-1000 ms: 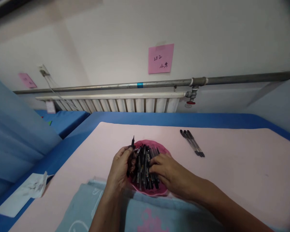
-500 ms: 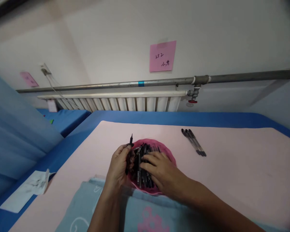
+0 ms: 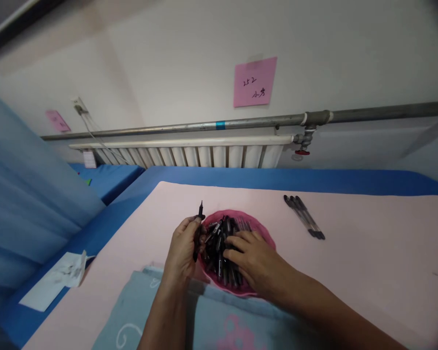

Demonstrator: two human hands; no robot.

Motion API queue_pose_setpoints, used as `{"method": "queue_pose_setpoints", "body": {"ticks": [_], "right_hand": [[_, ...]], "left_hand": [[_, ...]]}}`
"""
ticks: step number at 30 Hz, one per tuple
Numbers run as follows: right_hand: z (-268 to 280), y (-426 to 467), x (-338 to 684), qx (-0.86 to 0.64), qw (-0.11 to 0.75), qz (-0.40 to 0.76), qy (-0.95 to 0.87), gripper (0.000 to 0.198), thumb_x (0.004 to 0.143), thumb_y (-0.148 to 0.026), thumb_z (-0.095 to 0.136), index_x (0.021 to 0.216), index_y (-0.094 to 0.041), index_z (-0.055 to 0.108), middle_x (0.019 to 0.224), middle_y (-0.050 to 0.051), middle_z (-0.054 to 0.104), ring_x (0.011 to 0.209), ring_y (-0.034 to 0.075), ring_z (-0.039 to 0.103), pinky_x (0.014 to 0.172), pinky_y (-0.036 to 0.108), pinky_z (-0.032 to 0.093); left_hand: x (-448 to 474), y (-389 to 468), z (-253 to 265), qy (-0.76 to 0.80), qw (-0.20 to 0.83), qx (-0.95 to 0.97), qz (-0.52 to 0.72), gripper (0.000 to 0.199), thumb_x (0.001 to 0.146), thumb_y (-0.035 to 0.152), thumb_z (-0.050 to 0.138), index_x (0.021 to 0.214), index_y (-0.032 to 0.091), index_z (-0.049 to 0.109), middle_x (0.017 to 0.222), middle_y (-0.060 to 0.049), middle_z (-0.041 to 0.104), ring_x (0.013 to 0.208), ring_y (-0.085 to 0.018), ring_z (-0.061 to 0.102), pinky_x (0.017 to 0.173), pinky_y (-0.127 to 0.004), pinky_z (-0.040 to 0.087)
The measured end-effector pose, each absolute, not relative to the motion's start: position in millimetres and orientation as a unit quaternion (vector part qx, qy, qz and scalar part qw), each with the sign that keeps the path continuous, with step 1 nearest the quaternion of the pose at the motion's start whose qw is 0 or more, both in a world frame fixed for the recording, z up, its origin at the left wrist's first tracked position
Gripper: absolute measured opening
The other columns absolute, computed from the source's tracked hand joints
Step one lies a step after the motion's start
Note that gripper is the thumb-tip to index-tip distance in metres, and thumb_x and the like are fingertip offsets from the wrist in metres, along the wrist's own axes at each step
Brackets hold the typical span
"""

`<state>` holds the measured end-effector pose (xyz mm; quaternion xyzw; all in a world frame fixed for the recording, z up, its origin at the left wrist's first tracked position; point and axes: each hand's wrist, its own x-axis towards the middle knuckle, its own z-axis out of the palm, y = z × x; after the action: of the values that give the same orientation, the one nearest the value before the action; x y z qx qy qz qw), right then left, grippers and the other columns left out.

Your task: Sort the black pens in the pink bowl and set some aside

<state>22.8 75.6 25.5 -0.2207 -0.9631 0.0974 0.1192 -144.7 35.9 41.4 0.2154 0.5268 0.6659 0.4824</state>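
My left hand [image 3: 183,243] is closed around an uncapped black pen [image 3: 200,210], held upright with its tip pointing up. It is at the left rim of a pink scalloped basket [image 3: 270,234]. Inside the basket lies a heap of black pen parts [image 3: 219,267], with several clear tubes [image 3: 243,224] towards the back. My right hand [image 3: 257,260] reaches over the right side of the basket, palm down. Its fingers are apart and rest on the pen parts; the fingertips are partly hidden among them.
Three capped pens [image 3: 303,216] lie side by side on the pink tabletop [image 3: 368,262] to the right. Folded blue cloth [image 3: 213,316] lies in front of the basket. White paper [image 3: 53,282] is at the left edge. A radiator [image 3: 204,155] runs behind the table.
The view has turned slightly left, so the scene sits further right. Pen parts in the basket have shifted under my right hand. My left hand still holds the pen.
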Motion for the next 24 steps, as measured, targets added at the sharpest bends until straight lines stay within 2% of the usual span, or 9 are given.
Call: {"method": "queue_pose_setpoints", "body": {"ticks": [8,14,20,24], "right_hand": [[32.4,65.4,26.2,-0.214,0.105,0.118,-0.964,0.030,0.079,-0.008,0.050,0.101,-0.021,0.065,0.105,0.011,0.061,0.093,0.025,0.049,0.078,0.039,0.034],[30.8,59.4,27.0,-0.208,0.107,0.134,-0.963,0.045,0.068,0.000,0.051,0.108,-0.019,0.061,0.099,0.009,0.063,0.088,0.024,0.051,0.076,0.039,0.037],[41.4,72.5,23.5,-0.255,0.213,0.125,-0.935,0.027,0.079,-0.008,0.041,0.094,-0.017,0.062,0.093,0.009,0.063,0.084,0.021,0.054,0.076,0.037,0.042],[45.0,93.5,-0.8,-0.253,0.195,0.100,-0.942,0.021,0.083,-0.013,0.043,0.086,-0.019,0.062,0.088,0.005,0.064,0.084,0.020,0.054,0.078,0.035,0.042]], "left_hand": [[-149.4,35.3,41.0,0.528,0.474,0.222,0.669,0.023,0.067,0.034,0.065,0.072,0.016,0.052,0.054,0.004,0.051,0.039,-0.005,0.037,0.036,-0.016,0.023],[-150.5,38.4,37.9,0.522,0.472,0.213,0.677,0.024,0.065,0.034,0.066,0.071,0.016,0.051,0.053,0.004,0.050,0.039,-0.005,0.038,0.036,-0.017,0.022],[-149.8,43.4,30.5,0.508,0.475,0.195,0.691,0.025,0.062,0.036,0.065,0.068,0.016,0.050,0.049,0.006,0.046,0.038,-0.005,0.036,0.036,-0.017,0.021],[-153.0,41.8,33.3,0.494,0.466,0.194,0.708,0.025,0.062,0.036,0.064,0.069,0.016,0.050,0.052,0.005,0.050,0.039,-0.005,0.038,0.036,-0.017,0.022]]}}
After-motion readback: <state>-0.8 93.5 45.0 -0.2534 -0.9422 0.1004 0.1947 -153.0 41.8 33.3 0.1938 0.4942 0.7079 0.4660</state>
